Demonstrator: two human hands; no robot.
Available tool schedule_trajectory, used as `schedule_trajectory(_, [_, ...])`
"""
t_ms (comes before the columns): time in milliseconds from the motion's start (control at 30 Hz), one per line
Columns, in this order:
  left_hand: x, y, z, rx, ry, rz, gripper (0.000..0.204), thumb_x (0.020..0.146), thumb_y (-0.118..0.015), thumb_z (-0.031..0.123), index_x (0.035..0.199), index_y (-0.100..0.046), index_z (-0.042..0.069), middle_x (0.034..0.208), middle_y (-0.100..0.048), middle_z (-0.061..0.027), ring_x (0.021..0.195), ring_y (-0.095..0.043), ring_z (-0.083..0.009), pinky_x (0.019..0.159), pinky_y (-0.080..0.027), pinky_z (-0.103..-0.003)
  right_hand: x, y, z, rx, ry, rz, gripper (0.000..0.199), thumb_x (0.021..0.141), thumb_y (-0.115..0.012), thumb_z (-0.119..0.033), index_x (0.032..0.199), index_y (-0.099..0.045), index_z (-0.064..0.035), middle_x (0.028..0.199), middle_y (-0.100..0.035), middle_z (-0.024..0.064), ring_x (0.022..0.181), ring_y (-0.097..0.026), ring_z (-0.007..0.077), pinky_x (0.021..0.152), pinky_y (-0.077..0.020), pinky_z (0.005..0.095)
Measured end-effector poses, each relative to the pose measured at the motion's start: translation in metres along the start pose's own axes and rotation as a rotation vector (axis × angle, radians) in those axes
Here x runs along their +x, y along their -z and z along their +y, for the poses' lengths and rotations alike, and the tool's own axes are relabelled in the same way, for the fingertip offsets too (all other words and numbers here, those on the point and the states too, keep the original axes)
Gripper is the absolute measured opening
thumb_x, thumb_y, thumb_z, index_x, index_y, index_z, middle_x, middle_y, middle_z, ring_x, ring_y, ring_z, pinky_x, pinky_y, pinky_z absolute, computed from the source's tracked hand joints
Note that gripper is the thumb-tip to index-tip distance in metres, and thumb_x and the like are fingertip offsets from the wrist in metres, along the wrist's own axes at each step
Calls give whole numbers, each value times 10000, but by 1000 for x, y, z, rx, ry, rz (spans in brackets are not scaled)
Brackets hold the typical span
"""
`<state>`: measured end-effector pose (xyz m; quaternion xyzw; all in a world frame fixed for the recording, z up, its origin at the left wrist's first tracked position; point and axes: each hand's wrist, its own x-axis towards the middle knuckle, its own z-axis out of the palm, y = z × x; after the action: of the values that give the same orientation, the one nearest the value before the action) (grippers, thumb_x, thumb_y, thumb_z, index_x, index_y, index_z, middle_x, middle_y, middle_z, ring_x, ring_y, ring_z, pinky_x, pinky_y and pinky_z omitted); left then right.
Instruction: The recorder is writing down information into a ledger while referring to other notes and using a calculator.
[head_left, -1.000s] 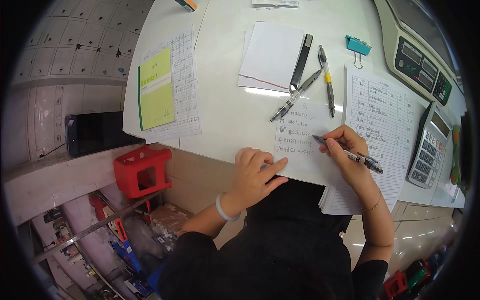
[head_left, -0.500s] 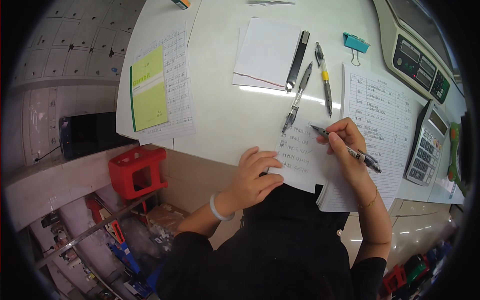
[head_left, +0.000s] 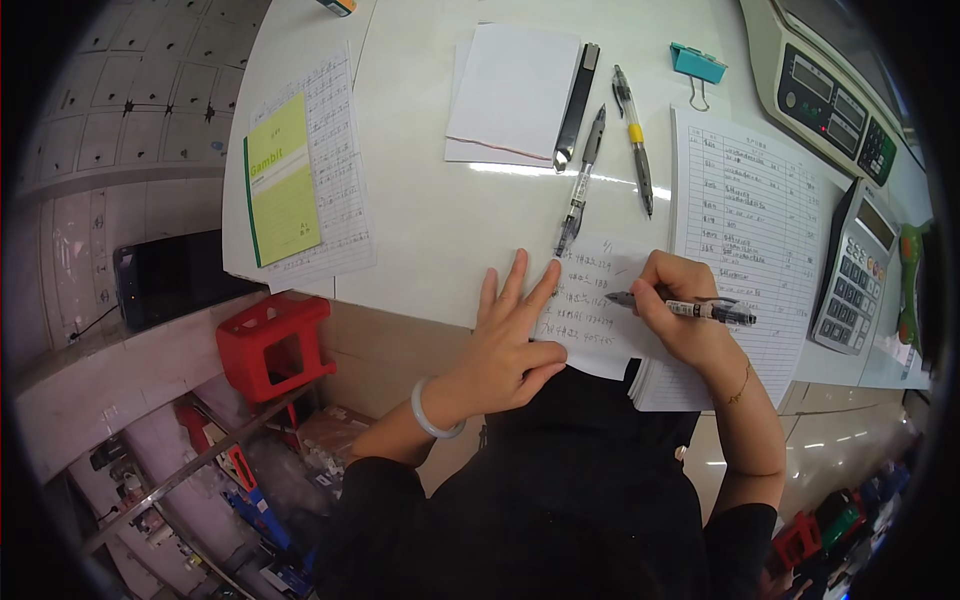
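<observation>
Seen from above in the head view, the note sheet (head_left: 600, 359) lies at the near edge of the white table (head_left: 425, 235), before the torso; I judge that its lower end overhangs the edge. The right hand (head_left: 692, 337) holds a dark-tipped pen (head_left: 720, 312) in a narrow writing pinch, the point at the end of a middle line; I cannot tell whether it touches the paper. The left hand (head_left: 508, 352) lies with fingers spread wide along the sheet's left side, gripping nothing that I can make out.

Regarding progress, I count a short heading and about five handwritten lines already on the note. One small check-like stroke stands to the right of the upper lines; I find no clear mark beside the lowest ones. I judge the lines to be written and the marking only partial, though the pen and hand hide some of the right margin.

Beside the note, the stack of ruled forms (head_left: 720, 345) lies partly under the right forearm, its top sheet filled in above and largely unfilled below. The calculator (head_left: 848, 285) lies to its right, untouched. Two further pens, one grey (head_left: 582, 180) and one yellow-banded (head_left: 636, 135), rest beyond the note, out of either hand.
</observation>
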<state>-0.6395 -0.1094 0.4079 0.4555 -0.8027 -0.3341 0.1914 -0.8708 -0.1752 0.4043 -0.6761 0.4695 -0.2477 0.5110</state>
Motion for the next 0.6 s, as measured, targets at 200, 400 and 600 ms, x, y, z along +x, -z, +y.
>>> schedule_trajectory(200, [5, 10, 7, -64, -71, 0, 73, 686, -727, 125, 689, -658, 104, 1340, -443, -207, 1281, -305, -421, 1045, -219, -484, -7, 19, 5, 502, -125, 272, 157, 860, -528, -96, 719, -504, -33, 637, -549, 26, 577, -529, 74, 536, -414, 220])
schedule_trajectory(400, [3, 19, 18, -588, 151, 212, 32, 845, -599, 50, 841, -573, 32, 891, -639, -114, 606, -572, -158, 524, -469, -261, -62, 67, 10, 396, 154, 580, 500, 958, -392, -439, 955, -581, 24, 445, -382, -54, 397, -325, 20, 395, -206, 182])
schedule_trajectory(600, [51, 16, 46, -827, 146, 418, 60, 916, -497, 41, 953, -467, 5, 755, -596, -96, 471, -525, -102, 431, -470, -227, -126, 192, 92, -281, 59, 1232, 234, 935, -480, -176, 1038, -584, 6, 1011, -611, 96, 898, -557, 155, 787, -442, 291])
